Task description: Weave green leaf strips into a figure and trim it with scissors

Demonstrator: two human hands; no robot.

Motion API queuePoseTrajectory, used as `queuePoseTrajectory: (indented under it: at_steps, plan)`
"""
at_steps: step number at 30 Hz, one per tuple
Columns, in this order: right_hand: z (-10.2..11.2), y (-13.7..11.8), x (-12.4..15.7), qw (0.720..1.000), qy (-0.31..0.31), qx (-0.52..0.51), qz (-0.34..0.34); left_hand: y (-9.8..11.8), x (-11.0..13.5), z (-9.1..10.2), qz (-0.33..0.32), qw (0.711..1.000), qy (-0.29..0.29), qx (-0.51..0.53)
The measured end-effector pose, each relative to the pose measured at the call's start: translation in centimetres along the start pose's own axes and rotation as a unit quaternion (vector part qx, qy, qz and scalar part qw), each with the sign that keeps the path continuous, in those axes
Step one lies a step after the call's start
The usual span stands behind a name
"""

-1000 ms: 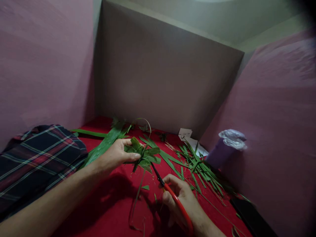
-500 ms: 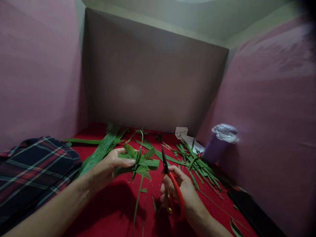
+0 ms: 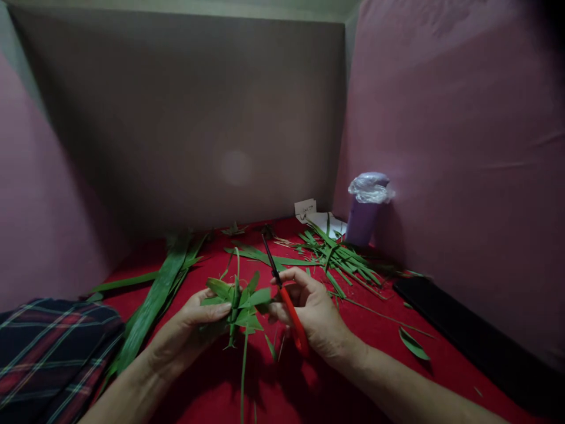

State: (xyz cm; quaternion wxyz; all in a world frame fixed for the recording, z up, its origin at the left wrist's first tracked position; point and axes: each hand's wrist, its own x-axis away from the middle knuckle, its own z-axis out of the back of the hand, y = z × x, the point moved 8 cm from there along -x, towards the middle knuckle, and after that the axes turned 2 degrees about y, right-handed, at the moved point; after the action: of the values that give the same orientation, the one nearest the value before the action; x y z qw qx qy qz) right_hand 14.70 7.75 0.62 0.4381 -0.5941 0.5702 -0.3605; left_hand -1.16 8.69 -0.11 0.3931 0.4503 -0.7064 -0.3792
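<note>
My left hand (image 3: 198,321) pinches a green figure folded from leaf strips (image 3: 235,309), its thumb pressed on the front near the middle. Several pointed leaf pieces fan out to its right, a thin curl rises from the top, and a long narrow stem hangs below. Red-handled scissors (image 3: 289,312) are in my right hand (image 3: 309,306), with the dark blades close together and pointing up and away. Fingers of the right hand come near the right-hand leaf tips; whether they touch them I cannot tell.
Long broad leaves (image 3: 159,294) lie at the left beside plaid cloth (image 3: 48,359). Cut leaf strips (image 3: 339,256) are heaped at the right, before white paper (image 3: 326,224) and a purple container (image 3: 364,218) topped with clear plastic. A black flat object (image 3: 459,324) lies along the right wall.
My view has turned to the right. The scissors in my right hand have come closer to the leaf figure. My left hand keeps its pinch on the figure.
</note>
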Motion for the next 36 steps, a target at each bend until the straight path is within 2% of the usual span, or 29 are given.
queuePoseTrajectory:
  at_steps: [5, 11, 15, 21, 24, 28, 33, 36]
  plan:
    - [0.4, 0.2, -0.2, 1.000, 0.010, 0.017, 0.004, -0.9, -0.3, 0.9, 0.041, 0.997, 0.032, 0.054]
    - [-0.1, 0.1, 0.1, 1.000, -0.012, 0.006, 0.022, -1.2, -0.3, 1.2, 0.046, 0.996, 0.046, 0.064]
    - [-0.3, 0.0, 0.2, 0.998, -0.024, 0.027, 0.043, -0.5, -0.2, 1.4, 0.026, 0.996, 0.034, 0.072]
    - [-0.5, 0.7, 0.8, 0.993, -0.056, 0.101, 0.025, 1.6, -0.1, 2.4, -0.031, 0.992, 0.036, 0.113]
    - [-1.0, 0.7, 1.5, 0.977, -0.087, 0.191, 0.038, 2.2, 0.0, 2.7, -0.052, 0.987, 0.020, 0.150]
    - [-1.2, 0.3, 2.0, 0.958, -0.076, 0.264, 0.086, 2.2, 0.1, 2.4, -0.049, 0.981, 0.004, 0.186]
    - [-1.8, -1.0, 2.3, 0.913, -0.064, 0.368, 0.161, 1.2, 0.2, 1.5, -0.030, 0.976, 0.026, 0.214]
    - [-1.8, -1.8, 2.4, 0.897, -0.046, 0.396, 0.192, 0.6, 0.2, 1.1, -0.025, 0.973, 0.025, 0.230]
